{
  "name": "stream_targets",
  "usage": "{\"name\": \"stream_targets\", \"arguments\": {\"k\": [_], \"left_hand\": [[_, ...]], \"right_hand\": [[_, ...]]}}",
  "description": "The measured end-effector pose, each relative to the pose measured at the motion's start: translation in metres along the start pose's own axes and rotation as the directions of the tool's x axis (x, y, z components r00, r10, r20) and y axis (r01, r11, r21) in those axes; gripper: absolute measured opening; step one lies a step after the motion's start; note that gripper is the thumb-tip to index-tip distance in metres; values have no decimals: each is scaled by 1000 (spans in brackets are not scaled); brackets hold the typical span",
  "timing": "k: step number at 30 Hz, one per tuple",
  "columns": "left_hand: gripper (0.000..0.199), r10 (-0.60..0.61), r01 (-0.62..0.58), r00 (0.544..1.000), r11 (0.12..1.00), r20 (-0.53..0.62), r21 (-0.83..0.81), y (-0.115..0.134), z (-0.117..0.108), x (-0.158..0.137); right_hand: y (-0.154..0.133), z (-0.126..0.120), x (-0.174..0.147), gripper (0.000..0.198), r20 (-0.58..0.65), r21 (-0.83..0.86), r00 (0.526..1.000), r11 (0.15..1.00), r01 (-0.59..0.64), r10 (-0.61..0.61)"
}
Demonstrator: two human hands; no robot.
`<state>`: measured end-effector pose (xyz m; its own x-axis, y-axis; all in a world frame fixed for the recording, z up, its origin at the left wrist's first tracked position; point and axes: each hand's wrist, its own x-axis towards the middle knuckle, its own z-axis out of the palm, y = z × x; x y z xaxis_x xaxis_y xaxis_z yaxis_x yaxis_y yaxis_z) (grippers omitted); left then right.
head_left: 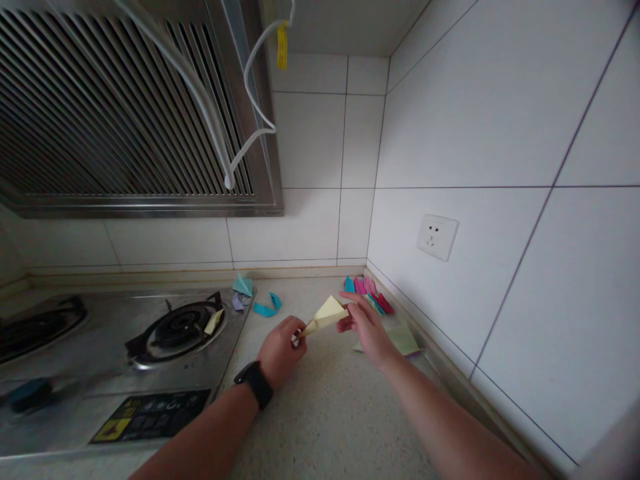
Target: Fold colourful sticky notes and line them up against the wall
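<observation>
A folded piece of pale yellow paper (326, 315) is held up above the countertop between my two hands. My left hand (284, 347), with a black watch on its wrist, pinches the paper's narrow left end. At the paper's right end is my right hand (367, 327), its thumb and a finger against the edge while another finger stretches out. Below and behind my right hand, a stack of pale green paper sheets (404, 339) lies on the counter, partly covered by the hand.
Folded colored paper pieces (369, 287) sit in the back right corner. Blue folded strips (269, 307) and a teal folded piece (243, 285) lie left of them. A gas stove (125, 373) with a yellow paper piece (214, 322) on its burner is at left, under a range hood (150, 205).
</observation>
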<state>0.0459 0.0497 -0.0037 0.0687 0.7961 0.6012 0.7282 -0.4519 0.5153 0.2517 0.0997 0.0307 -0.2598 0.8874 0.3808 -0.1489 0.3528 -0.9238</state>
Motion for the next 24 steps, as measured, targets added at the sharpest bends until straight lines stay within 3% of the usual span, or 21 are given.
{"name": "stream_targets", "arguments": {"k": [4,11,14,19,21,24], "left_hand": [[20,65,-67,997,996,38,55,1,-4,1],[26,183,-191,980,974,74,120,7,-8,3],[26,247,-254,967,960,67,121,9,-7,2],[32,309,-304,951,945,-23,124,13,-7,-1],[39,273,-267,961,956,-39,125,13,-7,-2],[40,254,-252,967,961,-3,115,10,-6,-2]], "right_hand": [[0,-4,2,43,13,4,999,999,-40,40],[0,-6,2,34,38,-211,999,977,8,0],[7,-9,6,30,43,-325,998,944,54,-42],[2,-21,9,26,42,-335,999,942,16,-2],[-10,-32,7,25,-3,-426,999,904,40,-46],[-31,-57,3,20,-70,-649,984,756,81,-166]]}}
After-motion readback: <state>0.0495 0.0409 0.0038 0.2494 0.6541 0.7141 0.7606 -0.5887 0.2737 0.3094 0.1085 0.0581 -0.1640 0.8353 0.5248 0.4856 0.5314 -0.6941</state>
